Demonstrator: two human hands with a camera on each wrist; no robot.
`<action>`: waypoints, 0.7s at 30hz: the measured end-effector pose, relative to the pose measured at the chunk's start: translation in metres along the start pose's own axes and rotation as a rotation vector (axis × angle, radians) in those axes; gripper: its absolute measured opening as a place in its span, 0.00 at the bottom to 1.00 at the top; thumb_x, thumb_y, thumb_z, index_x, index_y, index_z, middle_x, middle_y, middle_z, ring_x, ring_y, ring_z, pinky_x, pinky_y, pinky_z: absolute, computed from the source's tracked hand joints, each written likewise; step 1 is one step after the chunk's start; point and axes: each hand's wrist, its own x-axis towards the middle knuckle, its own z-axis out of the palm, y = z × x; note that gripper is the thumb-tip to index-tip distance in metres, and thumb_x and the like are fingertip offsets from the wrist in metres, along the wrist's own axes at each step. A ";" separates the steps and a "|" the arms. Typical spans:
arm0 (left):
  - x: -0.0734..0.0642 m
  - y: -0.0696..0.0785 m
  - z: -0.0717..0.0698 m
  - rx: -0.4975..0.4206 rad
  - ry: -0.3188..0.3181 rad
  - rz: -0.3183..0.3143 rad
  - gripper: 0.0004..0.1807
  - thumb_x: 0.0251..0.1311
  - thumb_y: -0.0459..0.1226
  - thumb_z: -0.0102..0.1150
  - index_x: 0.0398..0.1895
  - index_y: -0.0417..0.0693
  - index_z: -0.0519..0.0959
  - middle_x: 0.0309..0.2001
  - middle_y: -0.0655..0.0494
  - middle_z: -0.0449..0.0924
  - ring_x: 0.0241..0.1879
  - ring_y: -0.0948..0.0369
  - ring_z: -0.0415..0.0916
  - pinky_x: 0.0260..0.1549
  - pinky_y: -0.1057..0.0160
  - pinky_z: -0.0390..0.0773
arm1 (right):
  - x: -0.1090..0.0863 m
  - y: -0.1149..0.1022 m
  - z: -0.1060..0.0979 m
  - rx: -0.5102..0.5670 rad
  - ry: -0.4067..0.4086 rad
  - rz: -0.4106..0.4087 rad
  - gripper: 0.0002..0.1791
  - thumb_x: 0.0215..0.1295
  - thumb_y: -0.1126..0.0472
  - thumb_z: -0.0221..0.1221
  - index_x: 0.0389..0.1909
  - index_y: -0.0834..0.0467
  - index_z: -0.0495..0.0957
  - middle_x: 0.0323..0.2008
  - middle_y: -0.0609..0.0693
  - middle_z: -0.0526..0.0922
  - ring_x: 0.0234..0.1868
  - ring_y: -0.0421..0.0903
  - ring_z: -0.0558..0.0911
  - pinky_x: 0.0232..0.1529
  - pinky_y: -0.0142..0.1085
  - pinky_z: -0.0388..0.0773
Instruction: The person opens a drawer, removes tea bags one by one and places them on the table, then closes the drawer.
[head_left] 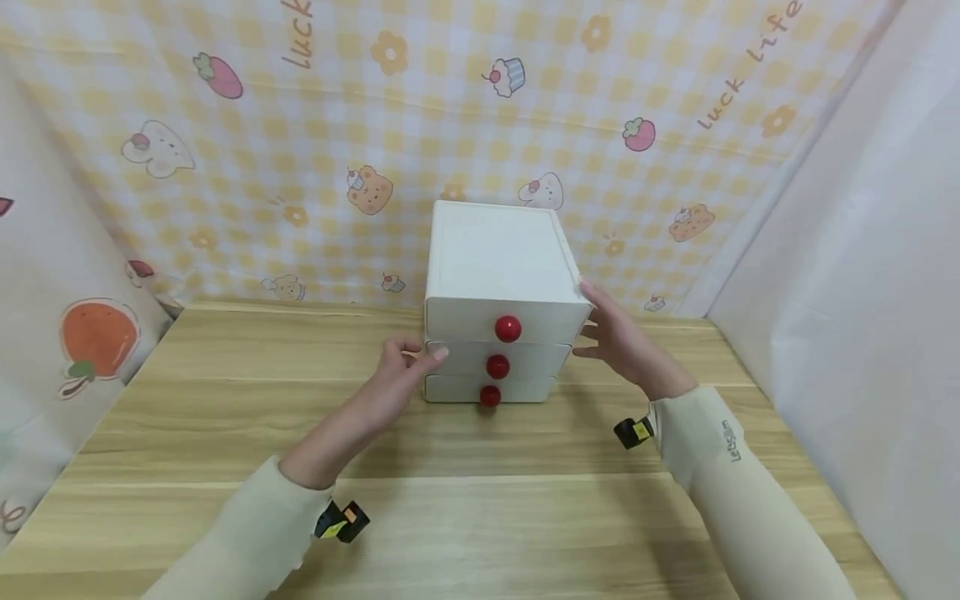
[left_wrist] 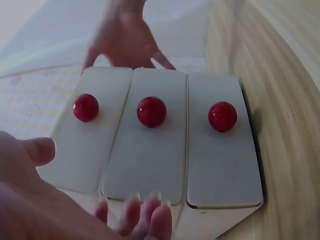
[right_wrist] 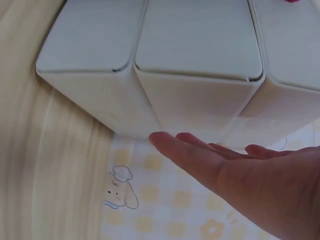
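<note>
A white three-drawer box stands on the wooden table, each drawer front bearing a round red knob. All three drawers look closed. At the box's left side is my left hand, thumb near the front edge and fingers along the side wall; in the left wrist view the thumb stands apart from the drawer fronts. My right hand lies along the right side with fingers fairly straight, as the right wrist view shows. Whether its fingertips touch the wall is hard to tell.
Behind the box hangs a yellow checked cloth with cartoon prints. White curtains hang at both sides of the wooden table. A small black device sits at each wrist.
</note>
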 end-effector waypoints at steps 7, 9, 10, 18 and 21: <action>-0.006 0.006 0.009 0.038 -0.179 0.010 0.30 0.76 0.55 0.41 0.65 0.41 0.63 0.57 0.41 0.78 0.52 0.51 0.80 0.54 0.52 0.78 | 0.017 -0.013 -0.001 -0.043 -0.039 0.060 0.43 0.73 0.31 0.39 0.82 0.45 0.40 0.78 0.59 0.52 0.78 0.65 0.54 0.71 0.70 0.56; -0.004 0.007 0.013 0.033 -0.209 0.017 0.29 0.77 0.55 0.40 0.64 0.41 0.67 0.54 0.44 0.80 0.50 0.53 0.81 0.55 0.51 0.78 | 0.021 -0.016 0.000 -0.064 -0.054 0.079 0.43 0.73 0.31 0.39 0.81 0.45 0.41 0.77 0.59 0.54 0.77 0.64 0.56 0.71 0.69 0.58; -0.002 0.007 0.015 0.027 -0.222 0.022 0.29 0.77 0.55 0.40 0.64 0.40 0.68 0.53 0.45 0.81 0.49 0.53 0.82 0.55 0.51 0.79 | 0.024 -0.018 0.000 -0.076 -0.061 0.087 0.43 0.73 0.31 0.39 0.81 0.45 0.41 0.76 0.59 0.56 0.77 0.63 0.57 0.70 0.69 0.59; 0.018 0.011 0.028 -0.096 -0.281 0.054 0.31 0.78 0.54 0.36 0.64 0.39 0.72 0.54 0.42 0.82 0.46 0.56 0.84 0.46 0.60 0.82 | 0.045 -0.034 -0.006 -0.165 -0.057 0.177 0.46 0.70 0.28 0.43 0.81 0.44 0.44 0.71 0.58 0.66 0.66 0.57 0.72 0.58 0.59 0.76; 0.024 0.014 0.032 -0.162 -0.300 0.046 0.31 0.79 0.53 0.35 0.66 0.36 0.71 0.57 0.38 0.81 0.45 0.57 0.84 0.45 0.63 0.83 | 0.051 -0.040 -0.007 -0.196 -0.073 0.193 0.45 0.70 0.28 0.43 0.80 0.49 0.47 0.67 0.60 0.71 0.58 0.54 0.78 0.51 0.51 0.80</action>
